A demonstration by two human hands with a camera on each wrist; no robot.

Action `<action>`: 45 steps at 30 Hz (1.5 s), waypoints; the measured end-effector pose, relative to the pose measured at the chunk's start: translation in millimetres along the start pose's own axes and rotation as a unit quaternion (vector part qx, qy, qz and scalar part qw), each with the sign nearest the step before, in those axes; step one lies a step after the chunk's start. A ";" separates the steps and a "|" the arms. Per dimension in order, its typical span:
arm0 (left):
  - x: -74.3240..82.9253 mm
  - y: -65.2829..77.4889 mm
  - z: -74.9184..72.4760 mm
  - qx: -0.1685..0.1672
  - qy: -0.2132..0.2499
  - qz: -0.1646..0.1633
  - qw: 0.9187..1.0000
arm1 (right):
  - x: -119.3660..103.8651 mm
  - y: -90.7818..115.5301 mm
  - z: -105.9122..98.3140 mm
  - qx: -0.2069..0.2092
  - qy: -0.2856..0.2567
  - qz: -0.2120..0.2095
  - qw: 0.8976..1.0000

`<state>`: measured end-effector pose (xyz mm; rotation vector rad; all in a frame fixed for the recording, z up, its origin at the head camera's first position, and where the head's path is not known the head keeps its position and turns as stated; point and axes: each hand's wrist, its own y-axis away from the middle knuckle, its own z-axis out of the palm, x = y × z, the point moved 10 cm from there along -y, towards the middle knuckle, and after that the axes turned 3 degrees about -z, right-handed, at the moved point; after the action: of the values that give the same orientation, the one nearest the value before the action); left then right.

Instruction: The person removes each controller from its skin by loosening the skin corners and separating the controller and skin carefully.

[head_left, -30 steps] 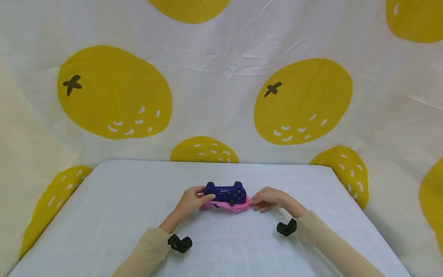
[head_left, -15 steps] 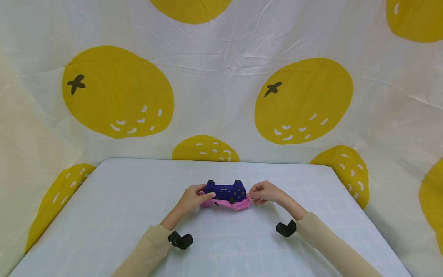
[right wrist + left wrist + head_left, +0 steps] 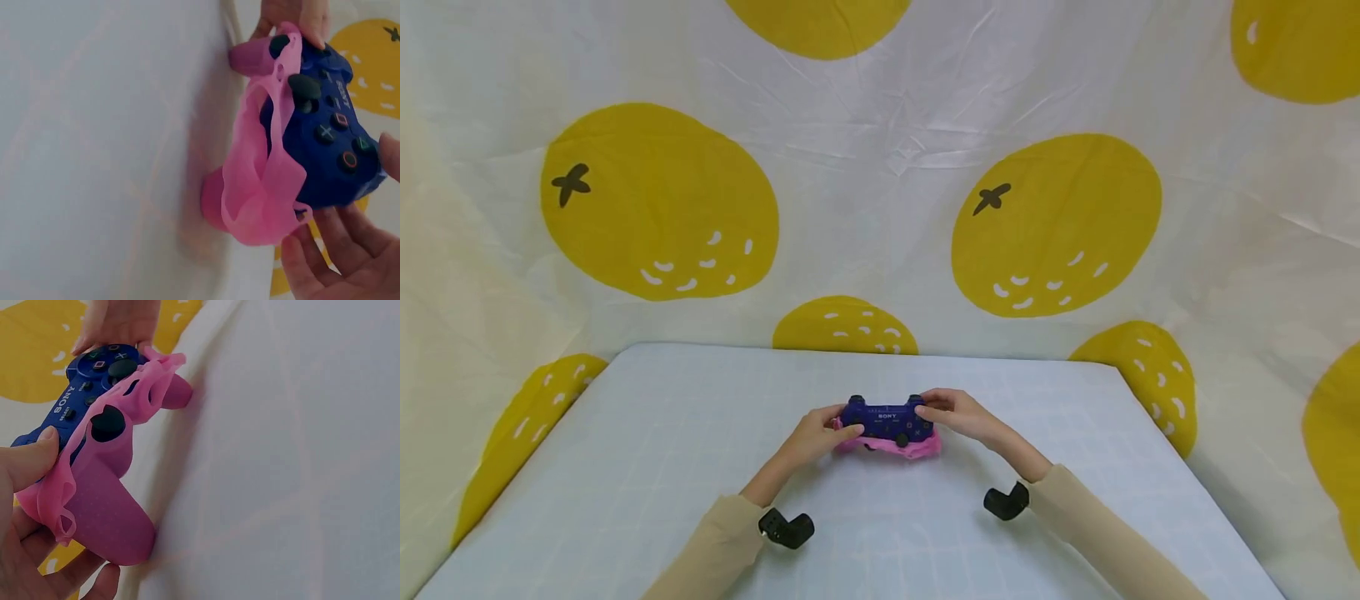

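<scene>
A dark blue Sony game controller (image 3: 887, 421) is held just over the table, its button face toward me. A pink silicone sleeve (image 3: 112, 512) covers its grips and lower part, while the upper face with the buttons is bare. In the right wrist view the sleeve (image 3: 256, 181) bunches loosely below the right-hand buttons. My left hand (image 3: 812, 435) grips the left end, thumb on the front and fingers behind. At the other end my right hand (image 3: 962, 414) holds the controller's upper right corner, thumb on the face and fingers behind and below.
A white table (image 3: 700, 467) with a faint grid cloth lies under both hands. Behind it hangs a pale curtain (image 3: 865, 208) printed with large yellow fruit. A small black camera is worn on each wrist.
My right hand has let go of the sleeve's right edge and moved left and up onto the controller's upper right corner. The left hand keeps its grip.
</scene>
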<state>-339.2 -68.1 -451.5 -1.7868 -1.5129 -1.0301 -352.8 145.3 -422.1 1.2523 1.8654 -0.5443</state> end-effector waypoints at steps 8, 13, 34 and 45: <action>-0.2 13.5 -12.9 0.073 0.061 0.018 0.995 | 2.9 -1.9 0.1 0.045 -0.045 0.026 0.998; -3.8 20.0 -25.0 0.116 0.064 -0.030 0.991 | 3.5 -2.0 -1.1 0.040 -0.073 0.021 0.996; -12.9 27.3 -27.9 0.106 0.066 -0.114 0.986 | 10.5 -3.4 3.0 0.029 -0.068 0.072 0.995; -14.0 23.4 -32.7 0.106 0.095 -0.128 0.981 | -0.1 -7.8 4.2 0.024 -0.047 0.071 0.996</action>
<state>-323.3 -107.0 -444.5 -1.3338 -1.6919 -1.0813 -358.2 138.9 -425.1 1.3567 1.6799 -0.5624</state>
